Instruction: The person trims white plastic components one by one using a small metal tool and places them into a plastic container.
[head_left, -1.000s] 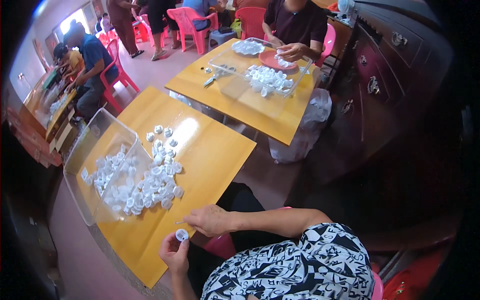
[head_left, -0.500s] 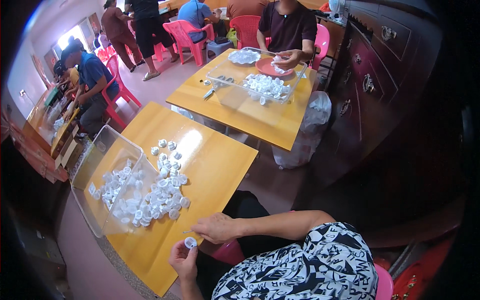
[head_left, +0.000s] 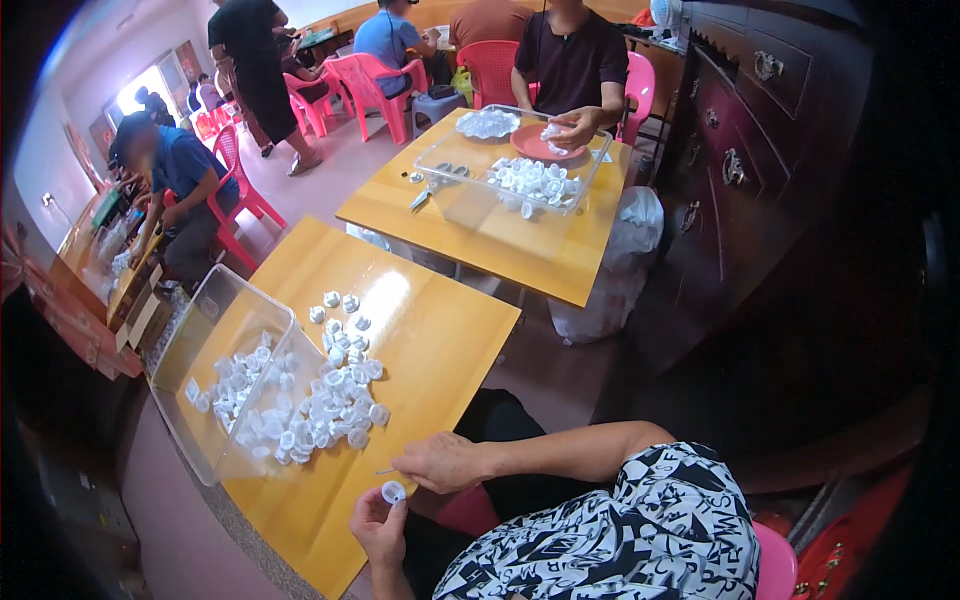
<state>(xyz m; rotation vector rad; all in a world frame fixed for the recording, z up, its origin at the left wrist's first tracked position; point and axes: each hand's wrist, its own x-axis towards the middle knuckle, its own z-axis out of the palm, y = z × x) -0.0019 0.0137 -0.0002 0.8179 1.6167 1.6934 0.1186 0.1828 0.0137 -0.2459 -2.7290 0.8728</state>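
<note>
Lower centre of the frame, at the near edge of the yellow counter (head_left: 420,350): left hand (head_left: 378,525) pinches a small white cap (head_left: 394,491) between thumb and fingertips, open face up. Right hand (head_left: 443,462) just above and to its right, fingers closed around a thin pick (head_left: 386,471) whose long axis runs left, tip just above the cap. Loose caps (head_left: 325,405) piled further up-left, spilling from a clear tray (head_left: 215,300).

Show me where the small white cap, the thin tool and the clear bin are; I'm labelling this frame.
small white cap (head_left: 393,492), head view, on its round top face.
thin tool (head_left: 386,471), head view, on its free tip.
clear bin (head_left: 183,338), head view, on its left wall.
</note>
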